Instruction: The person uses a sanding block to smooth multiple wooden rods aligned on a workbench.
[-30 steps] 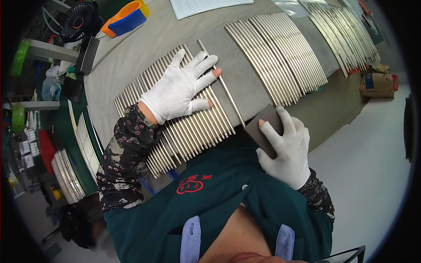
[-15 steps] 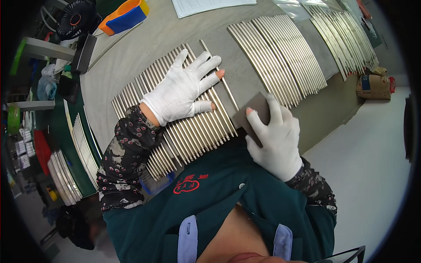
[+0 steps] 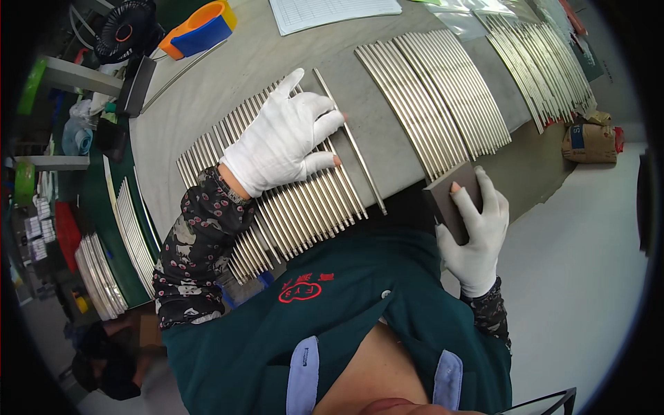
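Note:
A row of slim silver metal rods (image 3: 304,214) lies side by side on the grey table. My left hand (image 3: 277,138), in a white glove with some fingertips bare, rests palm down across them. Its thumb stands apart and the other fingers are partly bent. One separate rod (image 3: 360,155) lies just right of the row, its near end over the table edge; a left fingertip touches or nearly touches it. In my right hand (image 3: 477,235), gloved the same way, is a dark grey rectangular block (image 3: 449,197), gripped past the table's front edge beside a second group of rods.
Two bundles of rods (image 3: 436,97) lie to the right, with another bundle (image 3: 539,69) farther right. A printed sheet (image 3: 332,12) is at the back, near an orange and blue holder (image 3: 200,31) and a black fan (image 3: 124,31). A brown sack (image 3: 591,142) stands far right.
My right hand has moved right with the block, away from the row. The fingers of my left hand have drawn in. The separate rod has slid toward me.

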Available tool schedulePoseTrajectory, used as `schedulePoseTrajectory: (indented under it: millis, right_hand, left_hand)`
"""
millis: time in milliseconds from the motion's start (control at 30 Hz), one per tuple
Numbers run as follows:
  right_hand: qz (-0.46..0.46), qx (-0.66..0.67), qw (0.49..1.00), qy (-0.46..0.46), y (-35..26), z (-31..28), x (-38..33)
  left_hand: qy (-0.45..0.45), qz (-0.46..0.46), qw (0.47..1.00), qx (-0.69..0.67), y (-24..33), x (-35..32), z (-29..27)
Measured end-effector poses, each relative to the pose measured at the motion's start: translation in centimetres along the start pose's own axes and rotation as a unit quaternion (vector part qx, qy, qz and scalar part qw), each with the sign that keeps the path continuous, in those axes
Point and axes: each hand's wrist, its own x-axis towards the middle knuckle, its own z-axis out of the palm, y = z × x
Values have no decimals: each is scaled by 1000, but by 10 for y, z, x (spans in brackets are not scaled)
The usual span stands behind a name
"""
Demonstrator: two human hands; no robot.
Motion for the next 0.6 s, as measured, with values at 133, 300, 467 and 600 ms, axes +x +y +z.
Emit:
schedulePoseTrajectory:
  millis: [133,300,467,600]
  right_hand:
    - [21,11,996,88,9,2,-4]
    - [28,-27,990,137,28,-4,-5]
    - [25,-16,996,82,6,2,-20]
    - [12,-10,998,65,-13,14,-28]
  left_hand:
    - [-52,11,998,-25,2,6,-6]
    - [8,25,999,-25,3,21,4]
    - [9,26,1000,11,-7,23,0]
    - [47,65,997,9,-15,27,15]
